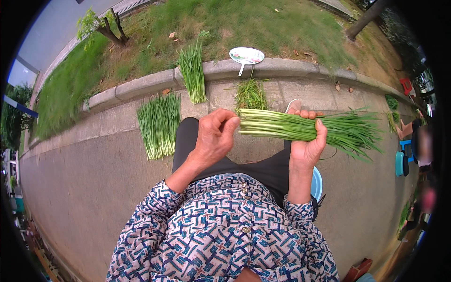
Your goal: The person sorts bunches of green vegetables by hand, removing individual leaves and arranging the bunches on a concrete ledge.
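A bundle of garlic chives (282, 125) lies across my right hand (310, 137), whose palm faces up with the fingers and thumb wrapped around its middle. The pale stem ends point left, the green leaf tips right. At those pale ends is my left hand (220, 132), its fingers curled and thumb near the forefinger; whether a stem is pinched there is hidden. A wide bunch of chives (159, 125) lies on the pavement at the left. Another bunch (193, 74) leans over the kerb. A loose heap of green trimmings (251, 94) lies beyond the held bundle.
A white hand fan (246, 55) rests on the stone kerb (296, 67), with grass behind it. A light blue basin (316, 184) stands beside my right forearm. At the far right, people sit near a blue stool (406, 149) and more greens (391, 102).
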A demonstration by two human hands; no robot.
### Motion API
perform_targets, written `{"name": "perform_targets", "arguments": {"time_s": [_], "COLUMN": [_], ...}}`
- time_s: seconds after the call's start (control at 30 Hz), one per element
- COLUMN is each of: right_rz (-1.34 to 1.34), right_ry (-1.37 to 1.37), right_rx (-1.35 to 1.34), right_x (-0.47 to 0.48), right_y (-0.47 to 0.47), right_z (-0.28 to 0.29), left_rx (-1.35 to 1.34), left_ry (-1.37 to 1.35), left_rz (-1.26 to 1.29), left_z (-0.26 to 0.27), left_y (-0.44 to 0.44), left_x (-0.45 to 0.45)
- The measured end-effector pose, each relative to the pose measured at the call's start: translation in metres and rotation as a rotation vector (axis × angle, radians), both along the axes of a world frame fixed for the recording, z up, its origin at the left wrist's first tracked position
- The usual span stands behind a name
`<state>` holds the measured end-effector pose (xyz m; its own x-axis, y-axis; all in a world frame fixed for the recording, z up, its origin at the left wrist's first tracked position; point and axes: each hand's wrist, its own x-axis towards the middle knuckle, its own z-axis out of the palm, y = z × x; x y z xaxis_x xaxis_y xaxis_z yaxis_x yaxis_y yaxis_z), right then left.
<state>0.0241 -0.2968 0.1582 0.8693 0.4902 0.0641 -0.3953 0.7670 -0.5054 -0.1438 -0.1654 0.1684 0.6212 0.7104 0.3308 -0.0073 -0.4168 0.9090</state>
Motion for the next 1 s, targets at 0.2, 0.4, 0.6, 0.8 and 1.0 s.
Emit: {"name": "perform_targets", "arguments": {"time_s": [0.2,0.4,0.6,0.8,1.0], "right_rz": [-0.003,-0.049,-0.043,-0.020,-0.032], "right_ry": [0.061,-0.031,-0.039,-0.021,0.063], "right_rx": [0.026,0.022,0.023,0.035,-0.019], "right_x": [0.009,-0.001,-0.007,-0.005,0.006], "right_y": [-0.003,-0.002,0.000,0.000,-0.001], "right_z": [-0.008,0.005,0.011,0.008,-0.004], "left_rx": [-0.197,0.266,0.248,0.442,-0.392], "left_ry": [-0.013,0.073,-0.012,-0.054,0.029], "left_rz": [-0.033,0.040,0.050,0.043,-0.117], "left_z": [0.010,0.016,0.006,0.006,0.004], "left_y": [-0.002,0.001,-0.001,0.001,0.006], "left_x": [0.008,0.016,0.019,0.017,0.008]}}
